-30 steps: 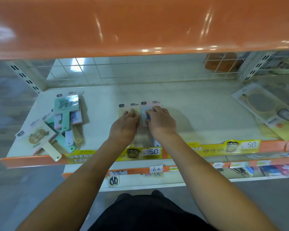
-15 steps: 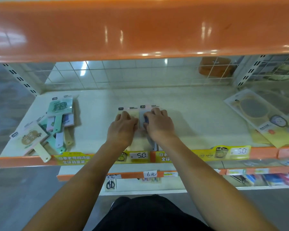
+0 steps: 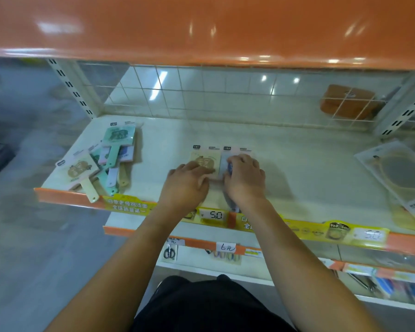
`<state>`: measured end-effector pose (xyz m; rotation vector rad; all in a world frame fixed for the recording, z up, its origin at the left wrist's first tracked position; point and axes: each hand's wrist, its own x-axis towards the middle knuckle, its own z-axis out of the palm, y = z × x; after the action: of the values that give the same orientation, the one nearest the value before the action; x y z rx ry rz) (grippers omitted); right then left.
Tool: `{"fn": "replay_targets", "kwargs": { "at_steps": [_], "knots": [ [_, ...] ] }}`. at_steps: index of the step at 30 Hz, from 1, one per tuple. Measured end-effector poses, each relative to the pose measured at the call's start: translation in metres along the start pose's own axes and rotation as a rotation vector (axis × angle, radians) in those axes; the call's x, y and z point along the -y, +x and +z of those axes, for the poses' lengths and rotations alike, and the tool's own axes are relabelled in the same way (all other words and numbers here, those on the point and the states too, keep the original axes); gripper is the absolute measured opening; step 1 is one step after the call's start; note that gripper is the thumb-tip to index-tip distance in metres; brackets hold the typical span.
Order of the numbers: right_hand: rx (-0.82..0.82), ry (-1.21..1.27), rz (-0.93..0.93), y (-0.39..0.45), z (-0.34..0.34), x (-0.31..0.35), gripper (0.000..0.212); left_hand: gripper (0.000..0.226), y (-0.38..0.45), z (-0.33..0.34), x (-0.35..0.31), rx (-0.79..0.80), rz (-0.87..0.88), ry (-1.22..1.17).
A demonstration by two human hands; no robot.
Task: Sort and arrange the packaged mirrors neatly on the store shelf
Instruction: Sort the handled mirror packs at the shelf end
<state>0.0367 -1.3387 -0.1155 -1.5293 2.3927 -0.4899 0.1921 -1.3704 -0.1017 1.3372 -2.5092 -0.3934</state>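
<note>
Two packaged hand mirrors lie side by side at the middle of the white shelf (image 3: 297, 164): a beige one (image 3: 206, 159) on the left and a pale blue-grey one (image 3: 225, 161) on the right. My left hand (image 3: 187, 185) rests flat on the lower part of the beige mirror. My right hand (image 3: 244, 178) lies on the blue-grey mirror with its fingers curled over the pack. A loose pile of packaged mirrors (image 3: 106, 161), green, beige and pink, lies at the shelf's left end, handles toward the front edge.
Large round mirrors in clear packs (image 3: 398, 173) lie at the right end. An orange shelf (image 3: 201, 27) overhangs above. A wire grid (image 3: 225, 99) backs the shelf. Price tags (image 3: 213, 215) line the orange front edge. A lower shelf holds scissors (image 3: 169, 252).
My left hand has slid back toward the front edge, uncovering the top of the beige mirror. My right hand stays on the blue-grey mirror. The view has shifted slightly.
</note>
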Motion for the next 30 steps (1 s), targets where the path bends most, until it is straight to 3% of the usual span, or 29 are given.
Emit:
{"fn": "replay_targets", "kwargs": {
  "at_steps": [5,10,16,30],
  "knots": [
    [-0.057,0.121,-0.107,-0.012,0.000,0.036,0.043,0.033,-0.022,-0.019,0.026,-0.096,-0.097,0.088],
    [-0.073,0.169,-0.257,-0.020,0.014,0.079,0.043,0.044,-0.036,-0.034,0.059,-0.162,-0.293,0.139],
    [-0.048,0.168,-0.321,-0.016,0.040,0.133,0.043,0.047,-0.051,-0.055,0.109,-0.209,-0.392,0.115],
    [-0.065,0.109,-0.229,0.030,0.094,0.262,0.044,0.047,-0.034,-0.104,0.249,-0.191,-0.229,0.114]
  ]
}}
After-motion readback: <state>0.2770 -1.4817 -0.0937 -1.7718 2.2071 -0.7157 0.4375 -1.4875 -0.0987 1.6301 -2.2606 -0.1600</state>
